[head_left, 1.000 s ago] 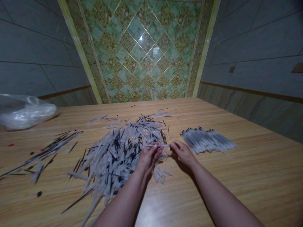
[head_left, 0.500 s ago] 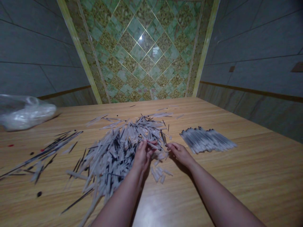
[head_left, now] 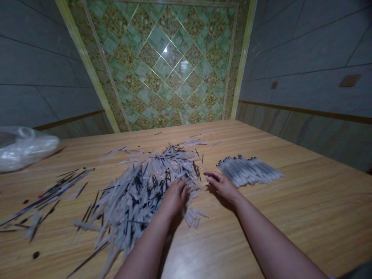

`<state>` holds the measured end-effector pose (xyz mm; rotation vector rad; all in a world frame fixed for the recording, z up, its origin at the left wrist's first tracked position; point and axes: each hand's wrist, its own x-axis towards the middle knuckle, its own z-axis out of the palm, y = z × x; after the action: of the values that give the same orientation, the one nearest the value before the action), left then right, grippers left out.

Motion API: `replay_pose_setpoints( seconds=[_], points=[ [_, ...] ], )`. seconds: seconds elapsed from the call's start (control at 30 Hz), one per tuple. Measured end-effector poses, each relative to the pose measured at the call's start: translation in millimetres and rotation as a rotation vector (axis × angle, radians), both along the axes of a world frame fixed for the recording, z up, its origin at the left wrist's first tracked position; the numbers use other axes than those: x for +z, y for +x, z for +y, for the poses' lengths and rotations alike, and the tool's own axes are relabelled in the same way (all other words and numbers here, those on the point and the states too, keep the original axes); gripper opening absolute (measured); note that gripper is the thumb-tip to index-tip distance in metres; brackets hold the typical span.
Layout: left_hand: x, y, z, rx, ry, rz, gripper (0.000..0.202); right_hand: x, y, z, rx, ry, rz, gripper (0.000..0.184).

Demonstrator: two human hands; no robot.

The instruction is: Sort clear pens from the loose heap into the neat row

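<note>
My left hand (head_left: 174, 197) is over the right side of a loose pile of translucent plastic tubes and thin black sticks (head_left: 130, 201). Its fingers are apart, reaching down toward small clear pieces, and I see nothing held in them. To the right, my right hand (head_left: 223, 186) hovers above the table with its fingers stretched out and parted. Near its fingertips stand a few short black sticks (head_left: 197, 170). Several short clear caps (head_left: 192, 217) lie below my left hand. Pen-like tubes with black ends (head_left: 250, 170) lie side by side in a neat row beyond my right hand.
A clear plastic bag (head_left: 26, 149) rests at the left of the wooden table (head_left: 290, 217). Loose black sticks (head_left: 61, 182) and a round black piece (head_left: 36, 255) are scattered on the left. A tiled wall (head_left: 174, 77) rises behind the table.
The thin tube that was in my left hand no longer shows, and that hand has turned palm down with fingers spread. My right hand's fingers have parted. The whole view has shifted slightly.
</note>
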<state>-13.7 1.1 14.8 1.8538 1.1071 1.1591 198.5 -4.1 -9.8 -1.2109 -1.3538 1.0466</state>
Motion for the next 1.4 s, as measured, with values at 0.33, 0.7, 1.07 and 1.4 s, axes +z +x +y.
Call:
replay_pose_setpoints(
  seconds=[0.33,0.7,1.07,1.4],
  points=[
    [5.1,1,-2,-0.117,0.136,0.432,0.029,0.1,-1,1,0.018,0.008,-0.034,0.027],
    [5.8,3,-3,-0.149,0.142,0.458,0.030,6.5,-6,-5,0.074,-0.062,-0.008,0.029],
    [5.8,5,-7,-0.288,-0.046,0.332,0.031,16.3,-9,-10,0.111,0.039,-0.107,0.021],
    [0.9,0,6,0.276,0.363,0.382,0.038,40.6,49,2,-0.521,0.270,-0.289,0.033]
  ],
)
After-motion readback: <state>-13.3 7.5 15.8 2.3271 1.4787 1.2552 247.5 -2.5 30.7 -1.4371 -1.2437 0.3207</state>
